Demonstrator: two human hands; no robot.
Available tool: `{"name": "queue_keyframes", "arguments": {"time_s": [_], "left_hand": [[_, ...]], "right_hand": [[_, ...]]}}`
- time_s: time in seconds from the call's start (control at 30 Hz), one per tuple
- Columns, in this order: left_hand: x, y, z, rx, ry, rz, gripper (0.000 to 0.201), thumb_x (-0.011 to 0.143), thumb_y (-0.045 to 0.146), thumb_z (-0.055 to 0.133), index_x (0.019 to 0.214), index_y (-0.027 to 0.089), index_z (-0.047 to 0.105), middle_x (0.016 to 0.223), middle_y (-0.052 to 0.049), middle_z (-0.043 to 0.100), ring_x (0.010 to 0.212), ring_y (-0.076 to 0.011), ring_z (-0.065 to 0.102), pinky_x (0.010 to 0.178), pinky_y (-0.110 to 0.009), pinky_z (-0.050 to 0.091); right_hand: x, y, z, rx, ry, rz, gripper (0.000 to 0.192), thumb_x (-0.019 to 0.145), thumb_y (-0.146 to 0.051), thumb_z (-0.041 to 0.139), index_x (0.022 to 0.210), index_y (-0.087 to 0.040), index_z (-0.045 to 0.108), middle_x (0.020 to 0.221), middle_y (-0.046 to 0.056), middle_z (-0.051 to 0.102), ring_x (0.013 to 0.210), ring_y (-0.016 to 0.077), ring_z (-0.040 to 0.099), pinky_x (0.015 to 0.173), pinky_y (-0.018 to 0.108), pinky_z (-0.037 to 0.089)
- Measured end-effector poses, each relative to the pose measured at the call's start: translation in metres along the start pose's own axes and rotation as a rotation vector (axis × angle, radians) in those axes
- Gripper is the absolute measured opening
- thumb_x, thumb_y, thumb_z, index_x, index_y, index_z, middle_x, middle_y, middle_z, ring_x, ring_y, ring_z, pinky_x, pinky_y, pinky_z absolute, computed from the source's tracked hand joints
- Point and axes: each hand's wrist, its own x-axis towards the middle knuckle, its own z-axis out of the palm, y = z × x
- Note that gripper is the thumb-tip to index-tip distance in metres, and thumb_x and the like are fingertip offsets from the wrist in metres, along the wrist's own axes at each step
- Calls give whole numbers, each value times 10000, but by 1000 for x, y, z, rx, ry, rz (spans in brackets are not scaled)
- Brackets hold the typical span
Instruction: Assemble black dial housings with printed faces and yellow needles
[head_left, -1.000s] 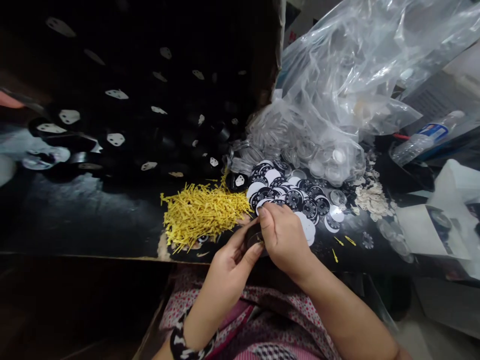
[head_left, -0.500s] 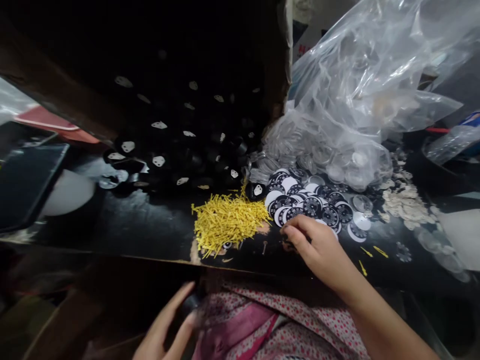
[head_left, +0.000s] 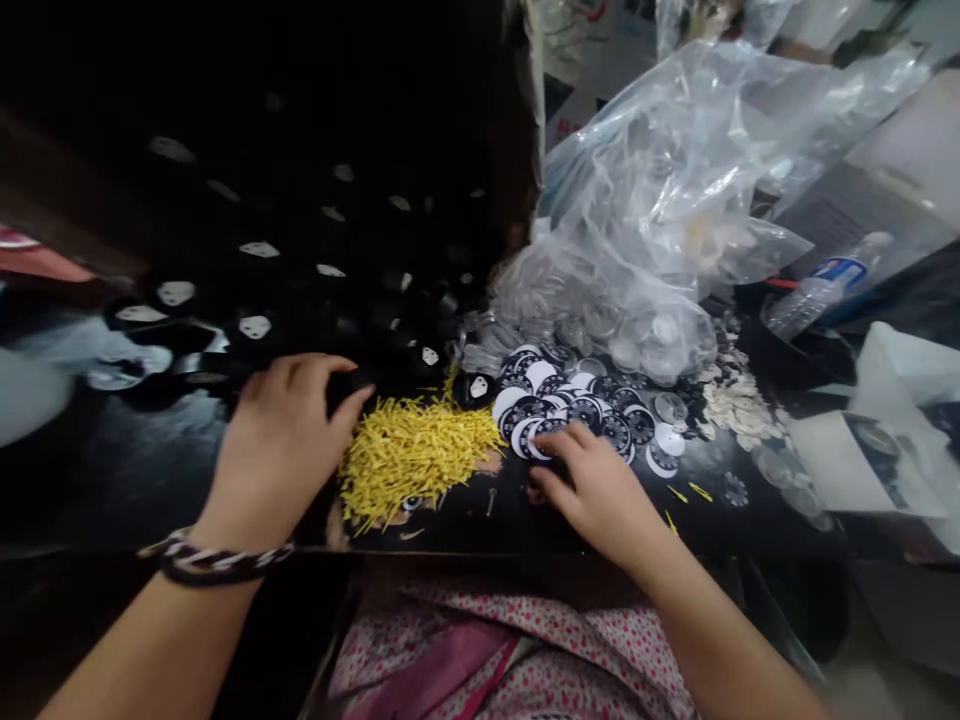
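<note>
My left hand (head_left: 281, 450) is at the box's front edge, left of the yellow heap. Its thumb and forefinger are closed around a dark round case (head_left: 352, 380), hard to see against the black behind. My right hand (head_left: 596, 485) reaches to the front of a pile of black-and-white printed dials (head_left: 585, 410). Its fingertips touch the near dials, with thumb and fingers apart and nothing visible held. Between the hands lies a heap of thin yellow clock hands (head_left: 420, 455).
A dark box (head_left: 517, 200) holds several black cases with white patches. Behind the dials a clear plastic bag (head_left: 637, 230) spills transparent round covers. Small off-white pieces (head_left: 739, 400) lie to the right, near a plastic bottle (head_left: 832, 285) and a white box (head_left: 847, 460).
My left hand has risen from below the table edge to the box's front edge. My right hand has shifted onto the near dials, its fingers wider apart. The view has turned right.
</note>
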Motion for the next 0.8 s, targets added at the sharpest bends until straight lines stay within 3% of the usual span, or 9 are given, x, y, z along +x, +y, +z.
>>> {"name": "queue_keyframes", "arguments": {"time_s": [0.07, 0.17, 0.23, 0.3, 0.4, 0.5, 0.63, 0.73, 0.8], "left_hand": [[-11, 5, -4, -97, 81, -158, 443, 919, 470, 491, 1227, 153, 522, 1337, 7, 555, 1383, -369, 358, 1108, -558, 263], [-36, 15, -2, -653, 227, -358, 386, 906, 406, 592, 1251, 264, 491, 1284, 48, 616, 1242, -248, 557, 1026, -434, 455], [-55, 24, 5, -1071, 224, -458, 304, 899, 330, 629, 1191, 304, 547, 1196, 67, 665, 1104, -165, 643, 887, -279, 557], [-74, 34, 13, -1277, 151, -599, 242, 880, 300, 657, 1118, 290, 617, 1134, 36, 703, 963, -140, 688, 772, -206, 591], [-95, 47, 24, -1361, 52, -809, 274, 865, 319, 668, 1128, 240, 656, 1154, -52, 718, 936, -185, 706, 785, -246, 607], [-106, 57, 33, -1444, -33, -914, 358, 883, 418, 628, 1151, 184, 662, 1192, -125, 706, 1051, -268, 682, 841, -326, 604], [-112, 66, 47, -1550, -171, -947, 391, 899, 447, 599, 1146, 154, 676, 1180, -142, 713, 1033, -266, 690, 869, -349, 592], [-116, 68, 55, -1602, -182, -932, 351, 895, 458, 603, 1106, 194, 700, 1135, -111, 737, 976, -221, 708, 797, -282, 596], [-117, 69, 56, -1615, -168, -933, 372, 891, 485, 599, 1103, 199, 709, 1150, -116, 732, 1018, -227, 697, 748, -256, 594]], "right_hand": [[5, 14, 1, -117, 86, 82, 360, 903, -234, 608, 1256, -176, 564, 1187, 138, 581, 1062, 303, 591, 892, 471, 468], [14, 24, 4, -102, 128, 112, 339, 875, -220, 627, 1207, -184, 565, 1186, 131, 542, 1045, 294, 596, 912, 470, 482], [18, 28, 4, -45, 145, 98, 325, 872, -216, 624, 1190, -198, 559, 1171, 112, 532, 1033, 274, 600, 922, 446, 491], [18, 31, 2, -36, 134, 76, 381, 871, -213, 622, 1242, -207, 535, 1151, 103, 534, 1033, 273, 597, 927, 446, 494], [15, 36, -3, -103, 102, 62, 453, 859, -228, 648, 1293, -199, 522, 1162, 116, 535, 1040, 287, 588, 942, 471, 482], [13, 39, -7, -160, 125, 55, 374, 847, -232, 669, 1205, -188, 572, 1208, 136, 523, 1078, 297, 573, 951, 485, 466], [18, 39, -8, -101, 188, 31, 231, 848, -222, 660, 1069, -199, 601, 1180, 118, 551, 1062, 274, 578, 922, 453, 464], [25, 38, -8, 109, 216, 61, 61, 865, -228, 639, 922, -208, 627, 999, 54, 638, 940, 211, 621, 860, 361, 480], [27, 38, -9, 252, 208, 112, 59, 881, -262, 624, 871, -214, 657, 847, 15, 674, 817, 181, 640, 786, 318, 490]]}}
